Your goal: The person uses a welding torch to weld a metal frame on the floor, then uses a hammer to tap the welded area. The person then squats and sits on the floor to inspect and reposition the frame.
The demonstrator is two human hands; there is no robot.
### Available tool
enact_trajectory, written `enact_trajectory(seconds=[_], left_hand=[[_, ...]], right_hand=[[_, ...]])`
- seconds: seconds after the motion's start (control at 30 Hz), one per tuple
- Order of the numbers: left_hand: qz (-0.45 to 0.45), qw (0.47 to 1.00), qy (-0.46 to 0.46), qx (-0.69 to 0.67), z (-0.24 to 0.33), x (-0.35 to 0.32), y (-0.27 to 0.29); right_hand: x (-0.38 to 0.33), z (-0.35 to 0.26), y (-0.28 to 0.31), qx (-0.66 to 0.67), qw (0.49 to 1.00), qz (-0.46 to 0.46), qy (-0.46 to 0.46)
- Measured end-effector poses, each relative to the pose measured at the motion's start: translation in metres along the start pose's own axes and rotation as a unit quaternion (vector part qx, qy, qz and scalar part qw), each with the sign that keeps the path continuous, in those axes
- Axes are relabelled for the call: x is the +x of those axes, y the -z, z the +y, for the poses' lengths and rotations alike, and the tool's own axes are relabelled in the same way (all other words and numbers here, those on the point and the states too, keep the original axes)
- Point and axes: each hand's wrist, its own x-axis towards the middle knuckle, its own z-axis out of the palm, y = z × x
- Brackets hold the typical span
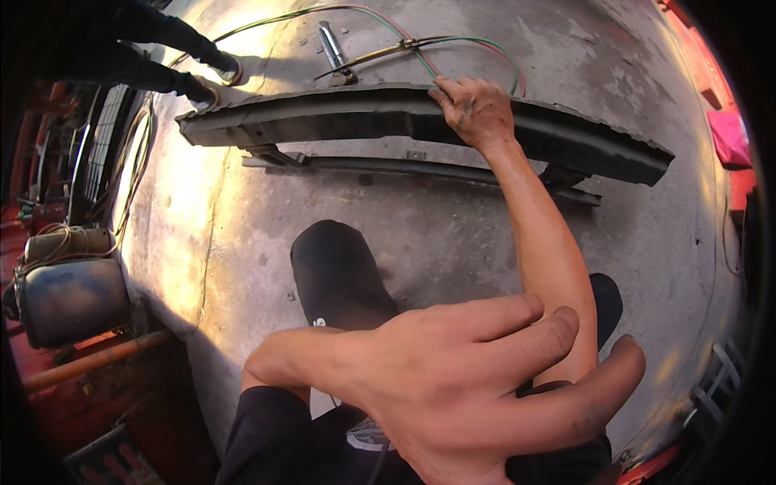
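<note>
A long black metal beam point(347, 121) with a channel-shaped profile lies across the concrete floor in front of my knees. A thinner dark bar point(388, 167) runs along its near side, joined to it by brackets. My right hand point(478, 115) reaches out with the arm stretched and grips the beam's upper edge, right of its middle. The fingertips are partly hidden behind that edge. Close to the camera is my left hand point(461, 380), bent across my body, its fingers apart and nothing in it. It covers part of my right forearm.
Beyond the beam lie a brass gas torch point(380, 55), red and green hoses point(489, 47) and a silver cylindrical tool point(330, 47). Another person's legs point(174, 61) stand at the far left. A dark tank point(73, 291) sits at left; a pink item point(730, 139) is at right.
</note>
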Motion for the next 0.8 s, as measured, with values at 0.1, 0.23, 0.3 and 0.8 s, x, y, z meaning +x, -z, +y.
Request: enact_trajectory(seconds=[0.1, 0.23, 0.3, 0.8], left_hand=[[-0.164, 0.982, 0.091, -0.011, -0.012, 0.0, 0.037], [-0.138, 0.964, 0.223, 0.05, -0.081, -0.04, 0.068], [-0.219, 0.906, 0.27, 0.242, -0.149, -0.057, 0.08], [-0.358, 0.821, 0.22, 0.386, -0.276, -0.121, 0.088]], right_hand=[[-0.009, 0.014, -0.004, -0.007, 1.0, 0.006, 0.004], [-0.006, 0.009, -0.007, -0.002, 1.0, -0.002, 0.003], [-0.008, 0.009, -0.005, 0.003, 1.0, -0.01, -0.001], [-0.104, -0.045, 0.046, 0.207, 0.978, 0.027, -0.016]])
